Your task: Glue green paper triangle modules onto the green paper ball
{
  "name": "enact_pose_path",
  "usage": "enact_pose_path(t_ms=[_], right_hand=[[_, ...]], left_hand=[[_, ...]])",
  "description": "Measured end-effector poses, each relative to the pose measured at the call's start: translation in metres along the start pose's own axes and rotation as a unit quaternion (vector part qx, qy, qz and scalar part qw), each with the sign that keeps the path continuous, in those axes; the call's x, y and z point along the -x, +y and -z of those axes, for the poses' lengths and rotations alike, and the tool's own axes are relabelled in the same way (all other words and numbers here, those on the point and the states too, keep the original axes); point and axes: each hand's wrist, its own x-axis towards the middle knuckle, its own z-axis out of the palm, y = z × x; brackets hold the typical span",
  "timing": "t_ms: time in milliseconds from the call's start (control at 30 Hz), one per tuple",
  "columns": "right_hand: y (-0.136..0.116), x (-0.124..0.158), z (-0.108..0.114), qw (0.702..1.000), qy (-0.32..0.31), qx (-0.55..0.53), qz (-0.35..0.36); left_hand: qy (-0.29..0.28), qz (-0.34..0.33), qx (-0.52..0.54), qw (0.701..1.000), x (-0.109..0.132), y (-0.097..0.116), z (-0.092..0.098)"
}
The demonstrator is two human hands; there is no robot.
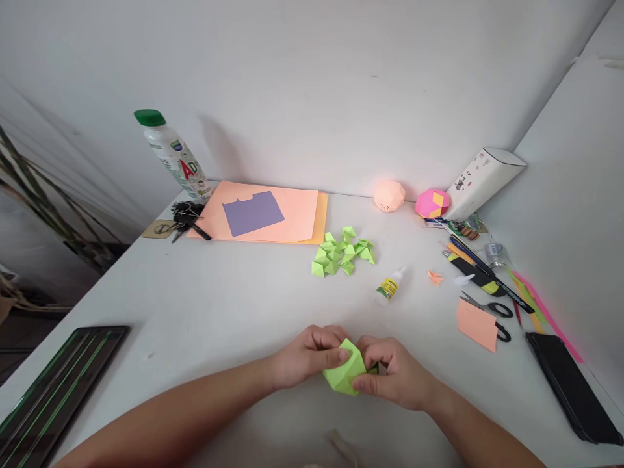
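My left hand (307, 356) and my right hand (394, 372) meet near the front of the white table (219, 305), both closed on a green folded paper shape (345, 372) held between the fingers. A pile of several small green folded paper pieces (342, 252) lies further back, in the middle. A small glue bottle (389, 286) lies on its side just beyond my right hand.
Peach sheets with a purple cut sheet (266, 212) lie at the back beside a green-capped bottle (171, 155) and keys (188, 218). Two paper balls (431, 203), a white carton (482, 181), pens, scissors (490, 311), a phone (572, 387) sit right; a tablet (53, 389) left.
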Motion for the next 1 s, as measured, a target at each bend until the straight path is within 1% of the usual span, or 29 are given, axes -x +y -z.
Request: enact_pose_path(t_ms=[133, 233, 300, 367, 400, 433, 500, 533, 567, 600, 633, 667, 700, 733, 767, 800, 833, 900, 1000], right_hand=[[0.001, 0.0, 0.002, 1.0, -0.003, -0.015, 0.002], [0.004, 0.001, 0.003, 1.0, -0.006, -0.024, 0.008], [0.005, 0.002, 0.003, 0.999, -0.007, -0.026, 0.023], [0.004, 0.003, 0.003, 0.999, 0.001, -0.019, 0.051], [0.003, 0.003, 0.004, 0.997, 0.011, -0.009, 0.071], [0.001, 0.003, 0.004, 0.995, 0.026, 0.007, 0.096], [-0.003, 0.003, 0.005, 0.979, 0.077, 0.066, 0.175], [-0.006, 0.003, 0.006, 0.96, 0.108, 0.113, 0.231], [-0.008, 0.003, 0.006, 0.93, 0.138, 0.172, 0.294], [-0.01, 0.003, 0.007, 0.89, 0.163, 0.236, 0.354], [-0.012, 0.004, 0.007, 0.847, 0.181, 0.3, 0.399], [-0.013, 0.004, 0.007, 0.806, 0.193, 0.358, 0.43], [-0.012, 0.005, 0.007, 0.771, 0.199, 0.408, 0.447], [-0.011, 0.005, 0.006, 0.745, 0.201, 0.446, 0.454], [-0.009, 0.006, 0.005, 0.725, 0.199, 0.474, 0.458], [-0.007, 0.006, 0.004, 0.71, 0.193, 0.493, 0.464], [-0.004, 0.005, 0.003, 0.699, 0.183, 0.506, 0.471], [0.003, 0.005, 0.001, 0.691, 0.16, 0.52, 0.476], [0.009, 0.004, 0.0, 0.695, 0.143, 0.524, 0.471]], left_hand=[[0.008, -0.002, -0.038, 0.999, 0.0, 0.0, -0.002], [0.01, 0.0, -0.044, 0.999, 0.0, 0.001, -0.002], [0.007, -0.011, -0.04, 0.999, 0.0, 0.0, -0.002], [0.023, -0.04, -0.018, 0.999, -0.001, -0.003, 0.0], [0.048, -0.064, 0.005, 0.997, -0.003, -0.005, 0.001], [0.086, -0.091, 0.032, 0.992, -0.004, -0.006, 0.003], [0.183, -0.151, 0.098, 0.966, -0.009, -0.008, 0.007], [0.216, -0.164, 0.129, 0.954, -0.011, -0.008, 0.008], [0.231, -0.172, 0.152, 0.946, -0.013, -0.008, 0.01], [0.225, -0.162, 0.175, 0.945, -0.014, -0.007, 0.01], [0.195, -0.139, 0.196, 0.951, -0.014, -0.006, 0.009], [0.148, -0.104, 0.216, 0.959, -0.013, -0.005, 0.008], [0.087, -0.057, 0.237, 0.966, -0.012, -0.004, 0.006], [0.022, -0.008, 0.251, 0.968, -0.01, -0.004, 0.004], [-0.028, 0.034, 0.26, 0.965, -0.008, -0.004, 0.002], [-0.065, 0.067, 0.267, 0.959, -0.006, -0.005, 0.0], [-0.081, 0.088, 0.273, 0.955, -0.004, -0.006, -0.001], [-0.086, 0.113, 0.274, 0.951, -0.002, -0.008, 0.0], [-0.082, 0.115, 0.261, 0.955, -0.002, -0.01, 0.003]])
